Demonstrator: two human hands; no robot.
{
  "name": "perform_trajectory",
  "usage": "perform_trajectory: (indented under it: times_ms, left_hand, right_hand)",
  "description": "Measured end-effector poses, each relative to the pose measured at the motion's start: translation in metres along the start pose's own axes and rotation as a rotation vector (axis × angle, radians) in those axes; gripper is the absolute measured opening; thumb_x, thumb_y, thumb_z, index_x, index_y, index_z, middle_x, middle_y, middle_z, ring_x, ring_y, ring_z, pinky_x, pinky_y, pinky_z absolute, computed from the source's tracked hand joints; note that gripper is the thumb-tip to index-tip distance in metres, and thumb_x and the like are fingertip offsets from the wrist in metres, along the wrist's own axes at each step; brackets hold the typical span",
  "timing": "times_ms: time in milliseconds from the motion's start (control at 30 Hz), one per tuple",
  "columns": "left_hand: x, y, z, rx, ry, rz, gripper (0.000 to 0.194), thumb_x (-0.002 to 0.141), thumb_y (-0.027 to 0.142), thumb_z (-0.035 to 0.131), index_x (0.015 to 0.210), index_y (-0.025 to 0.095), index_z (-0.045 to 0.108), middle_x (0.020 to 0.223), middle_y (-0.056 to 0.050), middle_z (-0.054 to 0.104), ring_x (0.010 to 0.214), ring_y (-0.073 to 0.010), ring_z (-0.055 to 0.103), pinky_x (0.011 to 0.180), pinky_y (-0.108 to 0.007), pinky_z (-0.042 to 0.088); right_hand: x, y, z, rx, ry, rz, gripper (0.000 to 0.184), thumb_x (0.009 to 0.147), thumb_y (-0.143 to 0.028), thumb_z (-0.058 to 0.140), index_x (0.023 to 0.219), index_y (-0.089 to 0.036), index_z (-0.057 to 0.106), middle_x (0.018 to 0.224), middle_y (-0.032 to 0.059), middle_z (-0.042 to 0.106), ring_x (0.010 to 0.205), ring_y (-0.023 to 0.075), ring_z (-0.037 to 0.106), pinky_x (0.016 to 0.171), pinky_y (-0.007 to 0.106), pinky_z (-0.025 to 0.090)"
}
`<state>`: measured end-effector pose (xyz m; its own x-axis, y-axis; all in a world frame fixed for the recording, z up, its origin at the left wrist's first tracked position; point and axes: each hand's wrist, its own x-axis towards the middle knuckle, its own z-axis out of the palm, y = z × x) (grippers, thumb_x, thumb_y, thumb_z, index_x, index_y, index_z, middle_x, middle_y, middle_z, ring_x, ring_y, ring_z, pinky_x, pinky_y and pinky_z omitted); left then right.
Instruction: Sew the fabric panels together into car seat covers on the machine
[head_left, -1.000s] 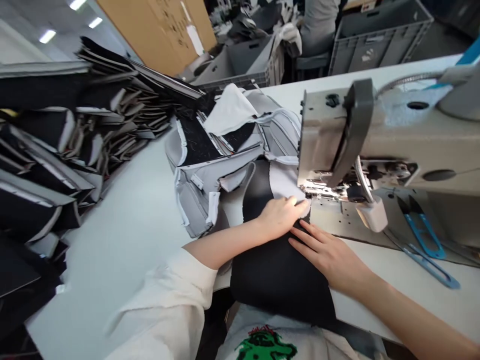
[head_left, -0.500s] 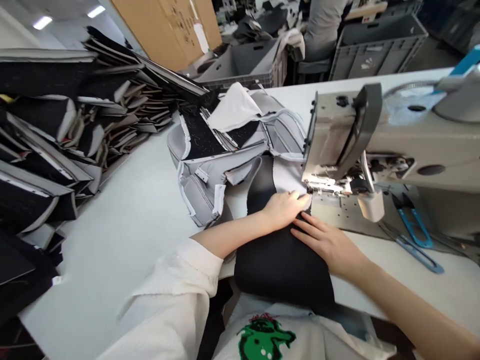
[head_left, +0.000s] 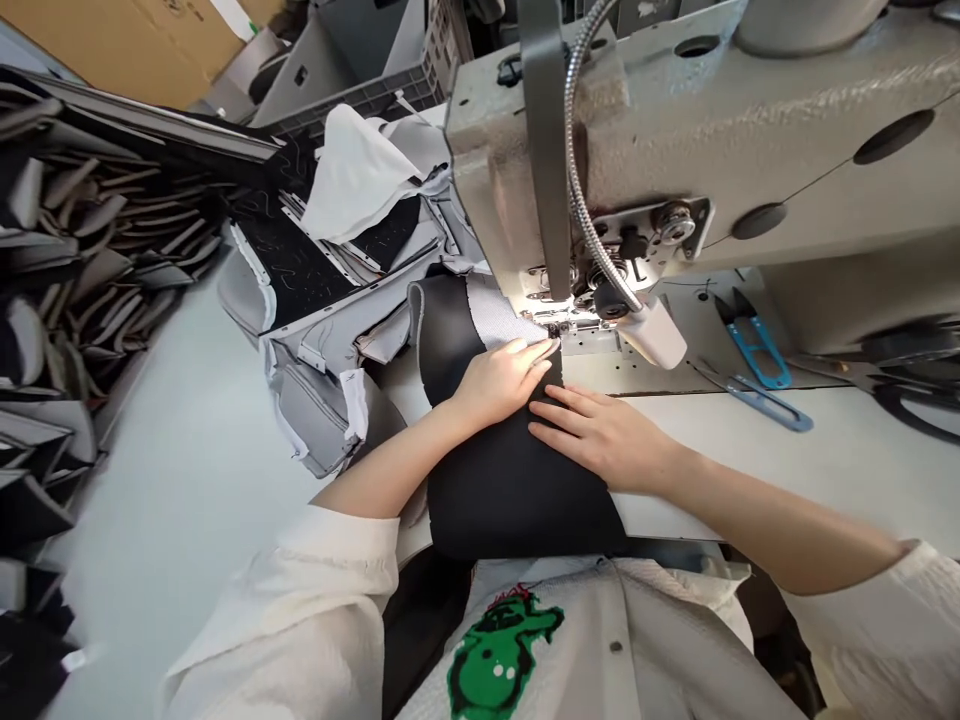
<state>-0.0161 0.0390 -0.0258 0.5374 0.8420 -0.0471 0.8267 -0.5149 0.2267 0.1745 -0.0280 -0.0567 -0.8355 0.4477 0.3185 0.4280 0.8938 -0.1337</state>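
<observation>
A black, leather-like panel point(head_left: 517, 500) lies over the table edge and runs up to the sewing machine point(head_left: 570, 180). On its upper part lies a light grey mesh fabric point(head_left: 499, 308), its edge under the machine's lit foot. My left hand point(head_left: 504, 382) grips the grey mesh fabric against the panel, its fingertips close together just in front of the needle area. Flat on the black panel, my right hand point(head_left: 607, 435) rests with its fingers slightly spread, below and to the right of my left hand.
Sewn grey and black pieces point(head_left: 322, 330) with a white cloth point(head_left: 356, 175) lie left of the machine. Stacked panels point(head_left: 112, 260) crowd the far left. Blue thread snips point(head_left: 757, 340) and black-handled scissors point(head_left: 900, 380) lie at right. A grey crate point(head_left: 442, 60) stands behind the table.
The view has moved closer to the machine and turned right, bringing the scissors into fuller view. Both hands stay on the material in much the same places relative to the needle area.
</observation>
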Motion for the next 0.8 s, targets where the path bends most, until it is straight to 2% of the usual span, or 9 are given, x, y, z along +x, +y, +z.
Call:
perform_trajectory:
  times_ms: [67, 167, 233, 333, 533, 600, 667, 733, 800]
  left_hand:
    - [0.004, -0.007, -0.003, -0.21, 0.03, -0.071, 0.033, 0.095, 0.031, 0.036, 0.091, 0.015, 0.065, 0.086, -0.003, 0.064, 0.08, -0.0154, 0.058, 0.072, -0.025, 0.043]
    - [0.009, -0.013, -0.008, -0.435, 0.03, -0.202, 0.038, 0.092, 0.035, 0.039, 0.059, 0.017, 0.042, 0.057, 0.004, 0.042, 0.058, -0.0109, 0.041, 0.057, -0.025, 0.032]
    - [0.01, -0.014, -0.011, -0.515, 0.019, -0.231, 0.038, 0.091, 0.036, 0.04, 0.058, 0.019, 0.03, 0.056, 0.005, 0.032, 0.056, -0.0097, 0.033, 0.054, -0.025, 0.027]
    - [0.011, -0.011, -0.014, -0.554, 0.007, -0.23, 0.037, 0.09, 0.036, 0.041, 0.06, 0.019, 0.026, 0.058, 0.005, 0.028, 0.058, -0.0095, 0.029, 0.055, -0.026, 0.024]
    - [0.009, -0.007, -0.013, -0.471, -0.003, -0.185, 0.036, 0.093, 0.033, 0.038, 0.06, 0.018, 0.037, 0.06, 0.003, 0.037, 0.06, -0.0107, 0.038, 0.058, -0.025, 0.032]
    - [0.007, -0.005, -0.012, -0.347, -0.028, -0.1, 0.033, 0.094, 0.03, 0.036, 0.072, 0.015, 0.055, 0.07, 0.001, 0.05, 0.07, -0.013, 0.05, 0.067, -0.024, 0.039]
    - [0.004, 0.001, -0.012, -0.165, -0.082, -0.029, 0.031, 0.096, 0.028, 0.036, 0.103, 0.015, 0.064, 0.089, -0.004, 0.059, 0.085, -0.0162, 0.057, 0.077, -0.025, 0.043]
    - [0.001, 0.008, -0.013, 0.048, -0.16, -0.023, 0.038, 0.096, 0.029, 0.038, 0.13, 0.018, 0.053, 0.102, -0.006, 0.06, 0.09, -0.018, 0.06, 0.077, -0.026, 0.045]
    - [-0.002, 0.016, -0.014, 0.231, -0.223, -0.036, 0.043, 0.096, 0.029, 0.04, 0.138, 0.019, 0.045, 0.103, -0.008, 0.06, 0.088, -0.0186, 0.062, 0.07, -0.026, 0.046]
  right_hand:
    - [0.0, 0.0, 0.0, -0.038, 0.042, -0.029, 0.04, 0.086, -0.006, 0.046, 0.123, -0.009, 0.06, 0.132, 0.017, 0.057, 0.123, 0.0329, 0.052, 0.098, 0.05, 0.047]
    - [-0.001, 0.0, 0.0, -0.065, 0.078, -0.065, 0.036, 0.088, -0.008, 0.045, 0.12, -0.007, 0.062, 0.128, 0.0181, 0.059, 0.12, 0.0314, 0.054, 0.099, 0.049, 0.047]
    - [-0.001, 0.0, 0.0, -0.068, 0.1, -0.08, 0.034, 0.089, -0.008, 0.045, 0.118, -0.006, 0.063, 0.124, 0.0186, 0.061, 0.118, 0.0295, 0.056, 0.099, 0.047, 0.048]
    - [-0.001, -0.001, 0.0, -0.079, 0.138, -0.079, 0.032, 0.091, -0.007, 0.043, 0.114, -0.005, 0.064, 0.119, 0.0186, 0.064, 0.11, 0.0268, 0.061, 0.093, 0.042, 0.051]
    - [0.0, -0.004, 0.003, -0.121, 0.145, -0.049, 0.032, 0.091, -0.006, 0.041, 0.114, -0.006, 0.065, 0.119, 0.0171, 0.065, 0.109, 0.0244, 0.062, 0.093, 0.039, 0.053]
    - [0.0, -0.004, 0.003, -0.129, 0.136, -0.043, 0.033, 0.092, -0.006, 0.041, 0.115, -0.006, 0.064, 0.12, 0.0169, 0.065, 0.111, 0.0239, 0.062, 0.094, 0.039, 0.052]
    - [0.0, -0.005, 0.003, -0.134, 0.137, -0.038, 0.033, 0.091, -0.007, 0.041, 0.114, -0.007, 0.065, 0.119, 0.0164, 0.065, 0.11, 0.0238, 0.062, 0.093, 0.039, 0.053]
    - [0.0, -0.006, 0.003, -0.138, 0.15, -0.033, 0.032, 0.091, -0.006, 0.042, 0.113, -0.007, 0.065, 0.118, 0.016, 0.066, 0.108, 0.024, 0.063, 0.092, 0.039, 0.054]
    - [0.0, -0.006, 0.002, -0.143, 0.167, -0.033, 0.032, 0.09, -0.005, 0.043, 0.112, -0.007, 0.066, 0.116, 0.0159, 0.067, 0.107, 0.0247, 0.064, 0.091, 0.039, 0.055]
